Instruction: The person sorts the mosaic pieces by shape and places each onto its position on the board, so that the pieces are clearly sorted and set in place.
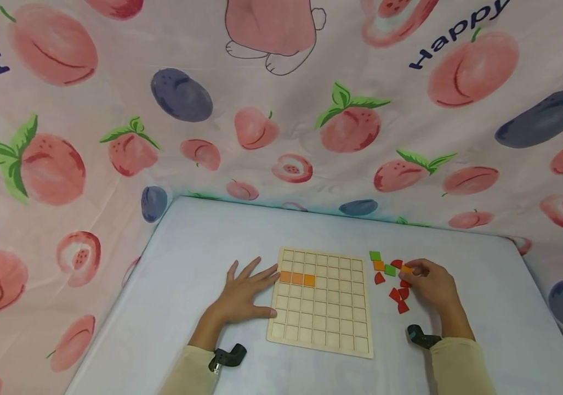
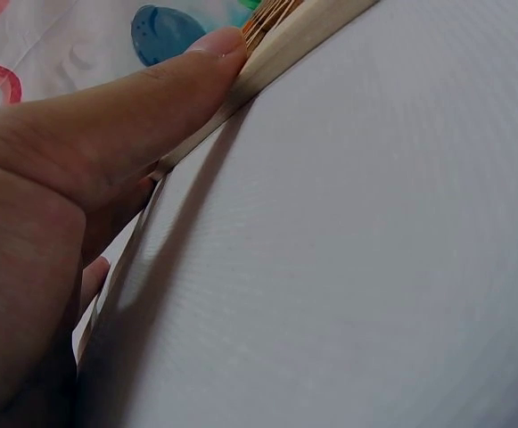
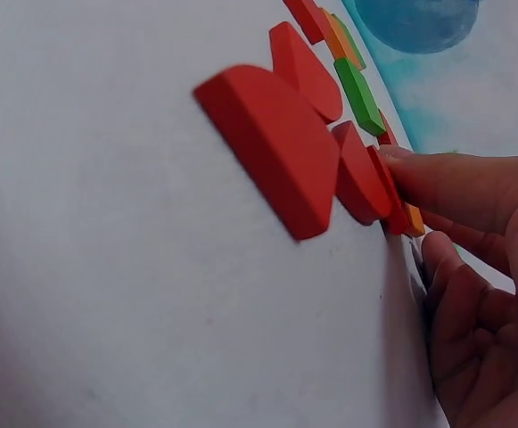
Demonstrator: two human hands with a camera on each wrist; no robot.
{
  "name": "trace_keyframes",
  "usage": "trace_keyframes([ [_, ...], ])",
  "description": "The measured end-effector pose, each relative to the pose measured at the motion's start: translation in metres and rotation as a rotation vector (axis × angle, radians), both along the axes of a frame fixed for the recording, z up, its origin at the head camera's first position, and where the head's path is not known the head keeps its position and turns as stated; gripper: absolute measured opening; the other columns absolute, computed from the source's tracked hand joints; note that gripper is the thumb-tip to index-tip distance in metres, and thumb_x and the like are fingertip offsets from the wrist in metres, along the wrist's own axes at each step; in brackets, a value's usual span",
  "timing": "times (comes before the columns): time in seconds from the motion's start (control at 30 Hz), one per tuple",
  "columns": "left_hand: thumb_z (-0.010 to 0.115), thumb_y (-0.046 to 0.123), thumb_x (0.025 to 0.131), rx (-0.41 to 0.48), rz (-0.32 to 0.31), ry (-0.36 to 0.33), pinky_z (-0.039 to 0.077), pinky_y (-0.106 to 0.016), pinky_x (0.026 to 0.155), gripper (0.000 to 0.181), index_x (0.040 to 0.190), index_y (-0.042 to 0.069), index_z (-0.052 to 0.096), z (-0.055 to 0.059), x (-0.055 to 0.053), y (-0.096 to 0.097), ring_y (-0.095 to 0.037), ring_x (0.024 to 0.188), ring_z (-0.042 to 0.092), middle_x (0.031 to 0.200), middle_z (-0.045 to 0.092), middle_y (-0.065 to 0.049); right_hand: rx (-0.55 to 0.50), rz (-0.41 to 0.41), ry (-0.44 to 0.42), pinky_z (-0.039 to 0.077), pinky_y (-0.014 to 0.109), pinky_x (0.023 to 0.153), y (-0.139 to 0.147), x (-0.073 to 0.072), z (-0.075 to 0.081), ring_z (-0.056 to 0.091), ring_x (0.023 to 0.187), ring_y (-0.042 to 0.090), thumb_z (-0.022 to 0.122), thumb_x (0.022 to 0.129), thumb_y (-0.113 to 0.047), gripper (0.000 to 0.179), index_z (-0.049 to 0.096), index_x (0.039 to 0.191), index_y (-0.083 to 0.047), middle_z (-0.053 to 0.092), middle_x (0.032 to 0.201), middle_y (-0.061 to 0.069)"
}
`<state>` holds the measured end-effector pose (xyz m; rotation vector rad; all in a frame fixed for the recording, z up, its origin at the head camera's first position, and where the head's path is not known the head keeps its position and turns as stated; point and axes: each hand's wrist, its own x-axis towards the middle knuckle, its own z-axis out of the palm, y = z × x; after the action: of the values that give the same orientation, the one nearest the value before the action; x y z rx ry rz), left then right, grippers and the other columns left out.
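A wooden grid board [image 1: 322,351] lies flat, with three orange squares [image 1: 297,278] side by side in cells near its left edge. My left hand [image 1: 244,296] is spread out, thumb and fingertips against that edge; the left wrist view has the thumb [image 2: 125,116] on the board's side [image 2: 285,53]. To the right of the board, my right hand [image 1: 431,282] pinches an orange square [image 1: 407,269] between thumb and fingers, low among the loose pieces. In the right wrist view this orange square [image 3: 415,219] shows partly behind a red piece.
Between the board and my right hand lie several red quarter-round pieces [image 1: 379,278], a green square [image 1: 375,255], another green square [image 1: 390,270] and an orange square [image 1: 378,265]. A fruit-printed cloth [image 1: 256,175] rises behind the white table [image 1: 202,236].
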<state>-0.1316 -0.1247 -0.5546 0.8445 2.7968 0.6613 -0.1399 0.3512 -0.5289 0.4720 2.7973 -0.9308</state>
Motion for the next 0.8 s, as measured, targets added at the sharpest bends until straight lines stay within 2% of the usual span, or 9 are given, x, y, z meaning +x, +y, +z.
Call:
trace_keyframes([
  [0.23,0.071,0.072,0.079,-0.007,0.002,-0.009,-0.008,-0.067,0.121,0.093,0.158,0.036,0.036,0.000,0.000,0.002,-0.025,0.161,0.009,0.166,0.029,0.019,-0.007,-0.003,0.038,0.042,0.035,0.072,0.001,0.003,-0.002,0.049,0.098,0.030,0.074,0.092,-0.035,0.046,0.064,0.126,-0.004,0.060,0.111,0.018],
  [0.57,0.071,0.071,0.080,-0.005,0.006,-0.020,-0.006,-0.068,0.120,0.093,0.158,0.035,0.037,0.003,0.001,0.003,-0.027,0.161,0.010,0.166,0.030,0.017,-0.029,-0.009,0.099,0.047,0.038,0.081,-0.003,0.007,0.000,0.053,0.105,0.031,0.071,0.097,-0.035,0.038,0.066,0.123,-0.008,0.065,0.121,0.019],
  [0.8,0.072,0.070,0.079,0.006,0.010,-0.006,-0.005,-0.069,0.120,0.092,0.157,0.034,0.039,0.004,0.002,0.002,-0.029,0.160,0.013,0.165,0.033,0.016,-0.040,-0.009,0.165,0.050,0.026,0.077,-0.010,0.009,0.003,0.059,0.100,0.027,0.069,0.098,-0.034,0.034,0.070,0.121,-0.009,0.070,0.114,0.015],
])
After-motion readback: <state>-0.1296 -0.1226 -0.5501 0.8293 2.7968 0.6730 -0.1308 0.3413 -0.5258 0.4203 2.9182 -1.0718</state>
